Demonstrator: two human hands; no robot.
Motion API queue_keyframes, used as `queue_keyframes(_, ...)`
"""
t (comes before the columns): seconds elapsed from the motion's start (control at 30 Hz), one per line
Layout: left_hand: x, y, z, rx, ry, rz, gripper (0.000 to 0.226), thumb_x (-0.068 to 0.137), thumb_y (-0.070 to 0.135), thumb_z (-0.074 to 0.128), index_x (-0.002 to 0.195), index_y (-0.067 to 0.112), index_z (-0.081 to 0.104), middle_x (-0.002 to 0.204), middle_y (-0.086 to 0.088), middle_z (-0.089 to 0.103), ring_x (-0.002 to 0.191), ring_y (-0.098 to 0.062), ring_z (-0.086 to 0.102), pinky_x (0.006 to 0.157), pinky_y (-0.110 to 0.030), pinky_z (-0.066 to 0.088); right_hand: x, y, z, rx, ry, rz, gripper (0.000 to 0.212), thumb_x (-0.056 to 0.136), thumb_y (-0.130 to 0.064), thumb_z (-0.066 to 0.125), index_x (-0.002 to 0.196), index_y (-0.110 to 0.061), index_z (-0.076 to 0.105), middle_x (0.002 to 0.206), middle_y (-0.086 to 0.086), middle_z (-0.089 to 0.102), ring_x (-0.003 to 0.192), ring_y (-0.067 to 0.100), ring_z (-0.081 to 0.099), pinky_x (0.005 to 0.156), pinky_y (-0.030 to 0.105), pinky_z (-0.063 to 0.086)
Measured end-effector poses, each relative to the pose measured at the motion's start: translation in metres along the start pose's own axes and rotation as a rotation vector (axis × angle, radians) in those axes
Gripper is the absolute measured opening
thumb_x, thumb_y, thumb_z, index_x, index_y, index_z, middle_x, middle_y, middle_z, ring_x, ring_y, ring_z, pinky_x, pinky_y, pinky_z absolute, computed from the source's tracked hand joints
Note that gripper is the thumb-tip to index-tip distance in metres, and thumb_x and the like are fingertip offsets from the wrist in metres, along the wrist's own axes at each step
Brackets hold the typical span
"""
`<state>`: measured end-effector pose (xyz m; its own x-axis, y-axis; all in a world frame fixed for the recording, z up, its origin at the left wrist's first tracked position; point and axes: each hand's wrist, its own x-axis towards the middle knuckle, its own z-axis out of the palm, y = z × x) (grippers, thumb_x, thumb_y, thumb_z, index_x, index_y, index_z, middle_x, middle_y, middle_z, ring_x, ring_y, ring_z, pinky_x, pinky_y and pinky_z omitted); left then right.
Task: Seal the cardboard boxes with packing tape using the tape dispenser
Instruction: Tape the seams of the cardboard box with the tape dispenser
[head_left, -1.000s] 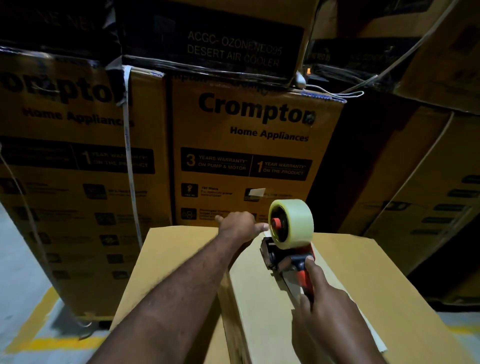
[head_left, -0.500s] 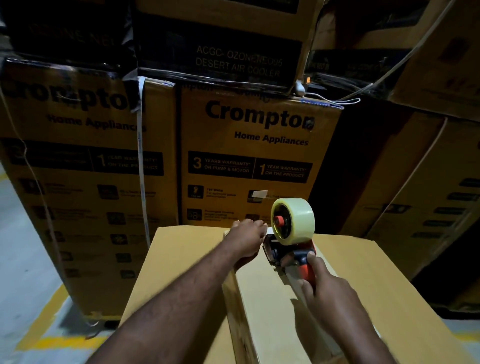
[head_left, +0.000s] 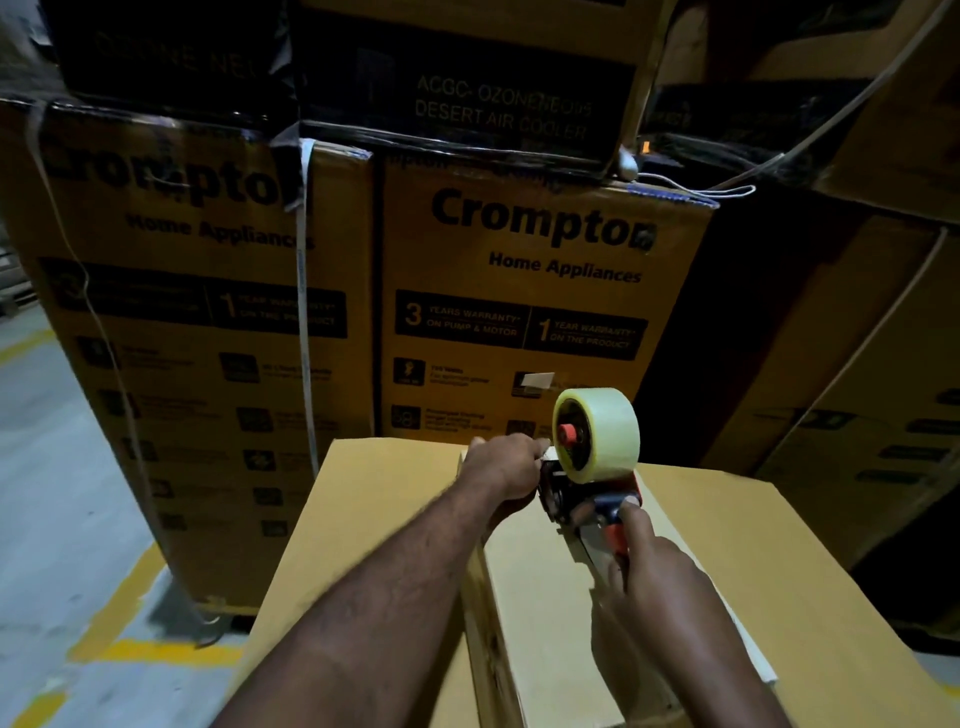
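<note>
Two hands work atop the cardboard box (head_left: 540, 597): the right hand (head_left: 649, 577) grips the tape dispenser (head_left: 587, 493) near the far edge; the left hand (head_left: 501, 465) curls beside it, its hold unclear.

Both bare forearms are reaching forward, side by side. Left hand (head_left: 506, 467) is lying knuckles-up with fingers curling downward; grip not discernible. Right hand (head_left: 655, 577) is gripping the tape dispenser (head_left: 567, 500) handle, one finger stretching forward along it.
</note>
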<state>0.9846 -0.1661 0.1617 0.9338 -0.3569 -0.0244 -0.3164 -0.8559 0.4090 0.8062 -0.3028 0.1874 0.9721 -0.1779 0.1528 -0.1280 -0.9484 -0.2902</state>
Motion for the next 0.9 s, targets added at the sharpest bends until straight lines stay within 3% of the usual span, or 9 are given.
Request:
queue_keyframes(0.4, 0.003, -0.001, 0.004, -0.032, -0.025, -0.013, 0.041, 0.107, 0.047, 0.039, 0.145, 0.039, 0.05, 0.145, 0.003, 0.057, 0.135, -0.025, 0.049, 0.117, -0.059, 0.019, -0.004, 0.002, -0.008, -0.002, -0.079, 0.002, 0.059, 0.101, -0.031, 0.042, 0.149, -0.029, 0.009, 0.092, 0.002, 0.055, 0.082, 0.023, 0.057, 0.068, 0.036, 0.046)
queue_keyframes(0.6, 0.012, -0.008, 0.012, 0.051, -0.012, 0.0, 0.049, 0.107, 0.051, 0.038, 0.154, 0.037, 0.039, 0.151, 0.004, 0.052, 0.139, -0.027, 0.045, 0.113, -0.057, 0.025, -0.031, 0.012, -0.023, -0.032, -0.135, 0.034, 0.058, 0.102, -0.039, 0.041, 0.149, -0.034, 0.007, 0.102, 0.0, 0.062, 0.089, 0.019, 0.06, 0.072, 0.032, 0.047)
queue_keyframes(0.8, 0.006, -0.01, 0.022, 0.098, 0.196, 0.109, 0.044, 0.105, 0.046, 0.046, 0.145, 0.029, 0.053, 0.147, 0.004, 0.053, 0.136, -0.023, 0.042, 0.112, -0.054, 0.03, -0.043, 0.009, -0.024, -0.005, -0.137, 0.061, 0.059, 0.103, -0.038, 0.038, 0.152, -0.033, 0.006, 0.091, -0.001, 0.054, 0.079, 0.019, 0.053, 0.065, 0.033, 0.042)
queue_keyframes(0.9, -0.011, -0.007, 0.028, 0.133, 0.203, 0.144, 0.039, 0.106, 0.037, 0.045, 0.141, 0.024, 0.058, 0.154, -0.001, 0.048, 0.144, -0.024, 0.036, 0.122, -0.052, 0.019, -0.04, 0.01, -0.025, -0.019, -0.117, 0.065, 0.059, 0.103, -0.037, 0.04, 0.153, -0.032, 0.01, 0.09, -0.001, 0.055, 0.077, 0.018, 0.055, 0.068, 0.036, 0.048)
